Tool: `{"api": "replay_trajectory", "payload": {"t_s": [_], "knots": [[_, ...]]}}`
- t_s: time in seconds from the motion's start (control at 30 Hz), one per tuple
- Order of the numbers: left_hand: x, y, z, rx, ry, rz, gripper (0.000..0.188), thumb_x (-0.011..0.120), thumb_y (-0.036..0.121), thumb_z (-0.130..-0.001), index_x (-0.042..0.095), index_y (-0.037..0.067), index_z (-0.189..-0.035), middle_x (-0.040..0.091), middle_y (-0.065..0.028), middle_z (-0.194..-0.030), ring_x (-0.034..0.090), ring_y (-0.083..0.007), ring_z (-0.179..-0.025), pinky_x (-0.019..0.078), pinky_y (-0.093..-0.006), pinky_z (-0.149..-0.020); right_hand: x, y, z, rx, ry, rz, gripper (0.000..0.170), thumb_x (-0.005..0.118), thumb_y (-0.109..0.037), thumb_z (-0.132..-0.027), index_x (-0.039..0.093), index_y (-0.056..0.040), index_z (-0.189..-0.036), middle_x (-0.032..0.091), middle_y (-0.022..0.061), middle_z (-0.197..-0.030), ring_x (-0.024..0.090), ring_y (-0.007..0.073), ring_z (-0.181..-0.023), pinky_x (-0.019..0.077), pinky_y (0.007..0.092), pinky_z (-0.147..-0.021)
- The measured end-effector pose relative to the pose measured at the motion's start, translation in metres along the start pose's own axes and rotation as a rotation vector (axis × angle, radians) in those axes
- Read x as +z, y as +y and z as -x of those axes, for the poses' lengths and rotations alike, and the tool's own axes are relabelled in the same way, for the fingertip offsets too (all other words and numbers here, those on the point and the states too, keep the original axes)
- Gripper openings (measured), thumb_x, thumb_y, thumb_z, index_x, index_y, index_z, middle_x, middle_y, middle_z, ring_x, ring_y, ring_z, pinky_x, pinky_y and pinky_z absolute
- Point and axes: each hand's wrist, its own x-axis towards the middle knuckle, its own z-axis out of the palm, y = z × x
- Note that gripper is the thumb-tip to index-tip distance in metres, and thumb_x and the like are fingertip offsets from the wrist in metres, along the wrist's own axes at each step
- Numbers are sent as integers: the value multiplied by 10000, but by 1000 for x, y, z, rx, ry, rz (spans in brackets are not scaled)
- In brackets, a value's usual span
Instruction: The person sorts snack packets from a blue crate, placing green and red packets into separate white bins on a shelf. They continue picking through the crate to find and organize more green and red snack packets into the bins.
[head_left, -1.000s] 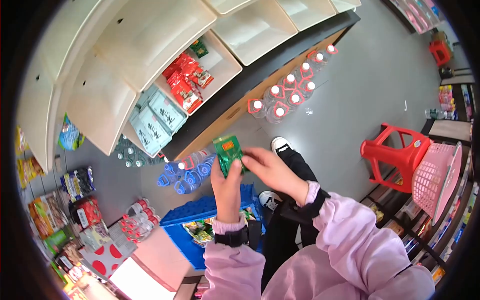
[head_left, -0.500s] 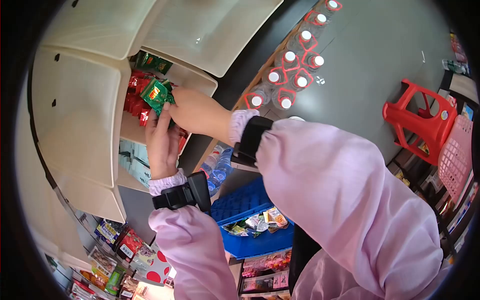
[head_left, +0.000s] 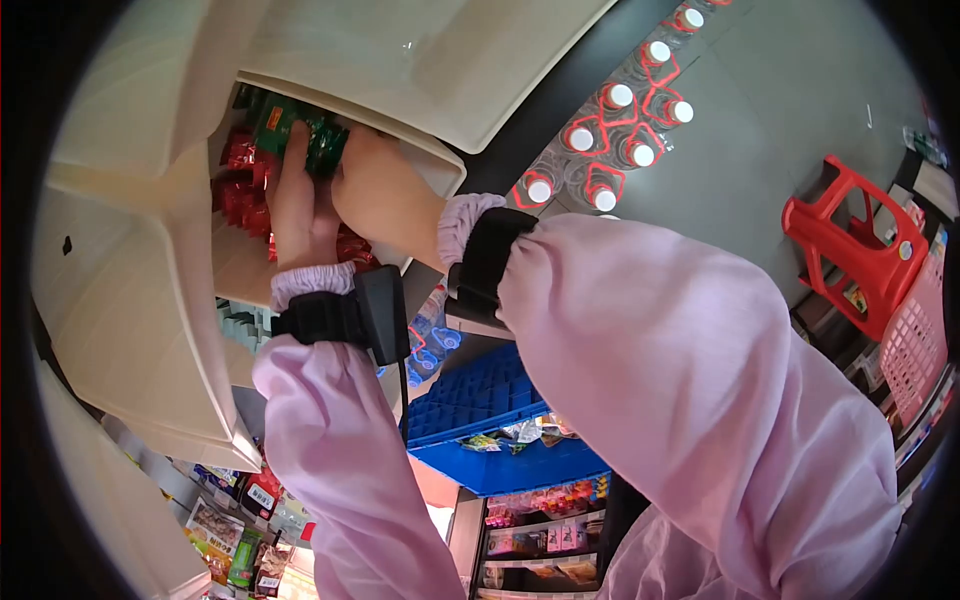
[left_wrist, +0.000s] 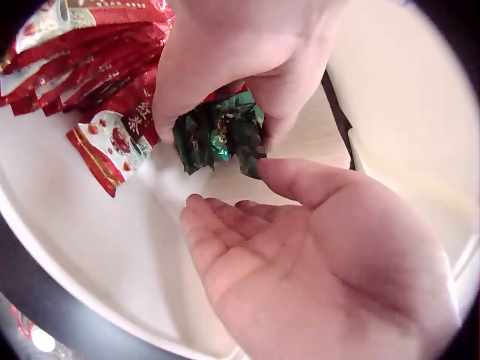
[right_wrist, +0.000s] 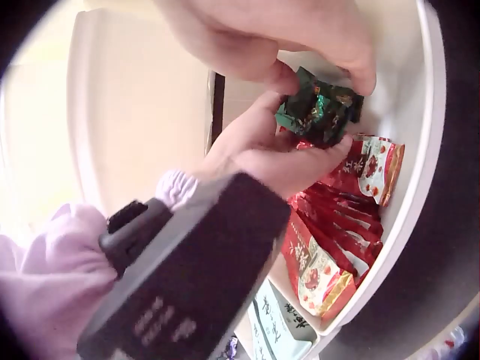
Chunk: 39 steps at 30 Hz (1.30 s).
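Note:
My left hand (head_left: 298, 205) grips several small green foil sachets (left_wrist: 217, 139) between thumb and fingers, inside a cream bin (head_left: 435, 170). Opposite it, my right hand (left_wrist: 322, 262) has its palm turned towards the sachets and its fingers fairly straight, with the thumb tip right at their edge. Red sachets (right_wrist: 341, 225) stand packed in a row beside the hands in the same bin. In the head view, other green packets lie around my fingertips and my right wrist hides part of the bin.
Cream bins (head_left: 390, 60) frame the opening above and to the left. Pale blue packets (right_wrist: 277, 322) sit in the neighbouring bin. A blue crate (head_left: 510, 470) with packets stands below. Large water bottles (head_left: 620, 95) line the floor, and a red stool (head_left: 860, 245) is at right.
Both hands have moved from in front of the body up and forward into the bin of red sachets, carrying the green sachets. The right hand's fingers have loosened from them.

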Motion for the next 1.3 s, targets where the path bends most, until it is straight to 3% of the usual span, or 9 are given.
{"api": "replay_trajectory", "payload": {"t_s": [0.23, 0.43, 0.53, 0.67, 0.73, 0.8, 0.87, 0.97, 1.3], "knots": [[4, -10, -24, -72, 70, -70, 300, 562, 139, -808, 493, -30, -1046, 557, -102, -986, 553, -191, -860, 471, -308, -696, 14, 9, -7, 76, 114, -81, 311, 505, -69, -659, 519, 105, -916, 542, 292, -874, 536, 403, -842, 439, 395, -741], [9, -7, -32, -85, 62, -136, 287, 490, 161, -841, 484, -15, -1067, 556, -120, -1002, 549, -221, -882, 452, -323, -737, -2, 21, -26, -111, -189, 199, 312, 481, -72, -666, 541, 74, -935, 555, 263, -906, 546, 375, -852, 428, 376, -760], [1, -1, -30, -89, 56, -152, 259, 450, 151, -852, 484, -13, -1049, 557, -129, -985, 542, -236, -889, 438, -335, -763, -22, -4, -31, 45, -290, 228, 307, 477, -80, -670, 552, 59, -934, 559, 255, -911, 550, 365, -858, 425, 370, -767], [-21, 6, -38, -130, -5, -55, 171, 477, 23, -781, 501, -41, -938, 554, -138, -869, 553, -227, -780, 458, -333, -659, 42, 34, -46, 103, -65, 18, 288, 472, -67, -673, 561, 57, -917, 563, 250, -903, 555, 368, -829, 433, 376, -745], [-31, 15, -42, -21, -123, -487, 165, 467, 11, -775, 500, -42, -927, 555, -135, -843, 552, -238, -763, 457, -336, -660, 33, 23, -42, 174, -72, -46, 274, 471, -67, -675, 563, 58, -900, 564, 251, -890, 554, 372, -812, 435, 380, -736], [-30, 15, -42, -24, -144, -501, 156, 458, 3, -769, 501, -40, -913, 555, -132, -817, 551, -243, -738, 456, -336, -651, 22, 14, -37, 244, -80, -106, 261, 470, -67, -677, 566, 60, -883, 565, 251, -876, 554, 377, -796, 436, 385, -727], [-22, 9, -44, -134, -65, -102, 145, 451, -1, -765, 504, -35, -896, 553, -127, -790, 548, -243, -708, 455, -333, -633, 16, 10, -34, 278, -82, -127, 252, 470, -67, -678, 567, 61, -872, 566, 252, -867, 553, 381, -786, 437, 388, -722], [-34, 1, -46, -147, -62, -184, 190, 424, 77, -806, 510, -33, -934, 560, -140, -912, 541, -235, -841, 435, -320, -732, 9, 12, -29, 184, -91, -65, 246, 471, -70, -678, 567, 61, -862, 566, 252, -860, 552, 383, -781, 437, 390, -718], [-25, 6, -36, -87, -66, -20, 148, 443, -18, -760, 491, -23, -900, 527, -127, -889, 508, -239, -812, 422, -340, -730, 21, 30, -25, -105, -16, 79, 228, 475, -79, -679, 568, 64, -830, 566, 253, -836, 547, 393, -765, 437, 397, -708]]}}
